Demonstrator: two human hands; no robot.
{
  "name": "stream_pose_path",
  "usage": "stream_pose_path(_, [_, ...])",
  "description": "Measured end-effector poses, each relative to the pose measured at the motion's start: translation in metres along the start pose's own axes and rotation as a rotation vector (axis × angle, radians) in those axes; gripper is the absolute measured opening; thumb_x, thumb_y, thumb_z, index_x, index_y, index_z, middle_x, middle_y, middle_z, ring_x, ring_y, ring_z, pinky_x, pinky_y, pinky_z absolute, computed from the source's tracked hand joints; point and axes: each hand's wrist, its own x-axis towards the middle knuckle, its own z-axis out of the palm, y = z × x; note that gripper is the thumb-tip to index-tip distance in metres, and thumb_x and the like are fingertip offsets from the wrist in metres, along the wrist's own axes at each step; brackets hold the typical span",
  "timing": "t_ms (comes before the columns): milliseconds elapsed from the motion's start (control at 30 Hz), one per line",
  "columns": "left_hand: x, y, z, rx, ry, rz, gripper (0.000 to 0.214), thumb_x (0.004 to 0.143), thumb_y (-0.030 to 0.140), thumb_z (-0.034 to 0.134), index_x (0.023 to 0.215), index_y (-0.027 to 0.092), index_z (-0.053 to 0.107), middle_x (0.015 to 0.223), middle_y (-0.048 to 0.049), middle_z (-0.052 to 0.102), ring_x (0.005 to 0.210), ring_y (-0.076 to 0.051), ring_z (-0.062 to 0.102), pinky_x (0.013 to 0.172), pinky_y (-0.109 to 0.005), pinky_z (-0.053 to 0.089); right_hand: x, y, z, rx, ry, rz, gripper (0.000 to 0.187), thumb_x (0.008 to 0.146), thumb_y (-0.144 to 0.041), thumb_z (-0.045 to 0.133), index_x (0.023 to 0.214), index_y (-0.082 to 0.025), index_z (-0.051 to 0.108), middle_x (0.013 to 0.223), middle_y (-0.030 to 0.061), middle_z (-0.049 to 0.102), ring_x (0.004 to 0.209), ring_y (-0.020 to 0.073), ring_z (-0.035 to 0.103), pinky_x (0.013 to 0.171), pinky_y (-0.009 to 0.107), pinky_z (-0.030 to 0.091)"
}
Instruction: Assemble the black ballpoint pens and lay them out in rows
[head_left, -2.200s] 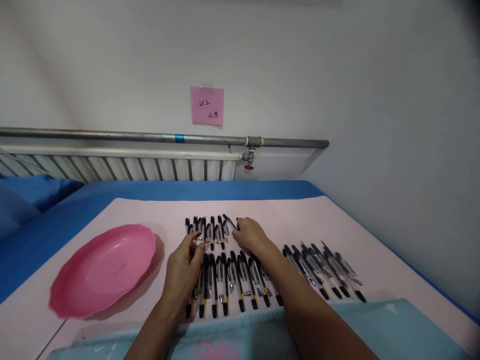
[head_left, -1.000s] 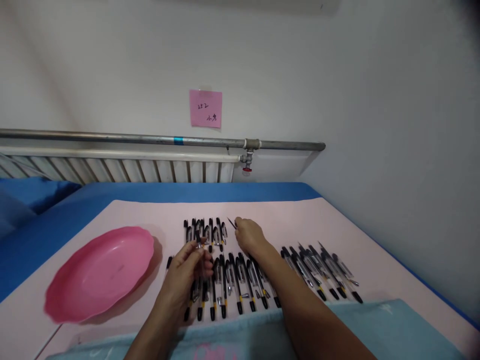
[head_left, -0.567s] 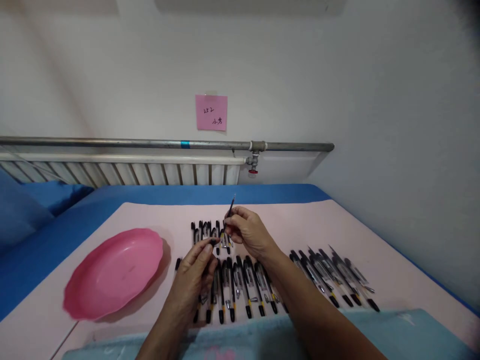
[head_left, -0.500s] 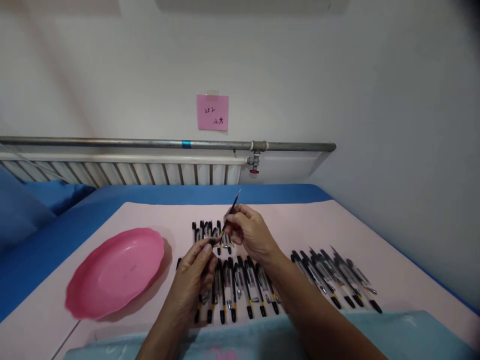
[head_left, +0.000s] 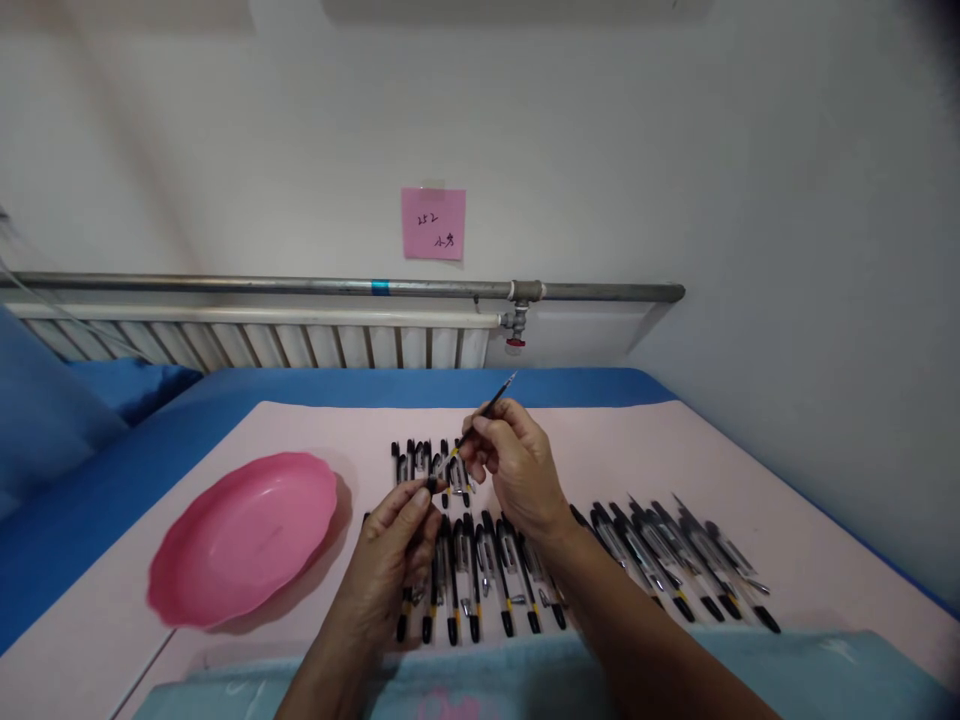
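Note:
My left hand [head_left: 390, 560] is closed in a pinch on a black pen barrel [head_left: 430, 485], held just above the near row of black pens [head_left: 480, 575]. My right hand [head_left: 517, 465] is closed on a thin pen refill [head_left: 491, 405] that points up and to the right, its lower end near the barrel's opening. A far row of pens and pen parts [head_left: 431, 465] lies beneath the hands. A third group of pens [head_left: 675, 555] lies to the right.
A pink plate [head_left: 244, 535] sits left of the pens on the pink sheet [head_left: 615, 440]. A light blue towel [head_left: 825, 680] covers the near edge. Blue bedding, a radiator, a metal pipe [head_left: 300, 286] and a pink sticky note [head_left: 433, 223] are behind.
My right hand has lifted the refill off the far row and tilted it toward the barrel. My left hand has picked up a barrel and raised it. The view has shifted slightly.

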Motion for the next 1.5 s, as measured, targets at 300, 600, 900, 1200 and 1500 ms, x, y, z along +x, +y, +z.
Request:
stream_pose_path(300, [0.001,-0.001,0.0,-0.048,-0.006,-0.032,0.03,0.073,0.037,0.061,0.096,0.02,0.054,0.056,0.0055,0.044,0.039,-0.001,0.026,0.036,-0.014,0.011,0.0,-0.001,0.001,-0.01,-0.016,0.065,0.007,0.071,-0.023,0.052,0.07,-0.017,0.048,0.056,-0.0041,0.056,0.04,0.0061,0.048,0.034,0.016,0.032])
stream_pose_path(600, [-0.002,-0.001,-0.001,-0.073,-0.043,-0.022,0.029,0.075,0.036,0.059,0.099,0.019,0.055,0.056,0.006,0.042,0.039,-0.001,0.022,0.036,-0.014,0.01,0.002,-0.001,0.0,-0.041,-0.039,0.091,0.007,0.072,-0.023,0.049,0.071,-0.018,0.046,0.05,-0.0048,0.055,0.034,0.0057,0.044,0.032,0.016,0.031])
stream_pose_path(900, [-0.001,-0.003,0.002,0.057,0.074,0.022,0.034,0.069,0.038,0.065,0.096,0.018,0.058,0.058,0.004,0.046,0.046,-0.002,0.036,0.041,-0.012,0.024,-0.005,-0.018,0.001,-0.376,-0.152,0.016,0.005,0.076,-0.02,0.045,0.072,-0.018,0.046,0.051,-0.006,0.052,0.041,0.0063,0.044,0.042,0.018,0.035])
stream_pose_path(1200, [0.001,-0.002,-0.002,0.038,0.059,0.07,0.034,0.069,0.04,0.063,0.096,0.02,0.058,0.057,0.0052,0.046,0.039,-0.001,0.029,0.036,-0.013,0.018,0.004,-0.018,-0.014,-0.705,-0.34,0.138,0.02,0.076,-0.029,0.048,0.083,-0.016,0.061,0.072,0.0,0.06,0.061,0.01,0.051,0.056,0.022,0.038])
stream_pose_path(1500, [0.001,-0.003,-0.002,0.131,0.031,0.044,0.041,0.074,0.042,0.056,0.109,0.022,0.054,0.06,0.0048,0.046,0.039,-0.003,0.028,0.034,-0.015,0.018,0.028,-0.005,-0.069,-1.794,-0.298,0.307,0.023,0.07,-0.012,0.048,0.084,-0.014,0.066,0.088,0.0122,0.066,0.084,0.0207,0.059,0.065,0.025,0.039])
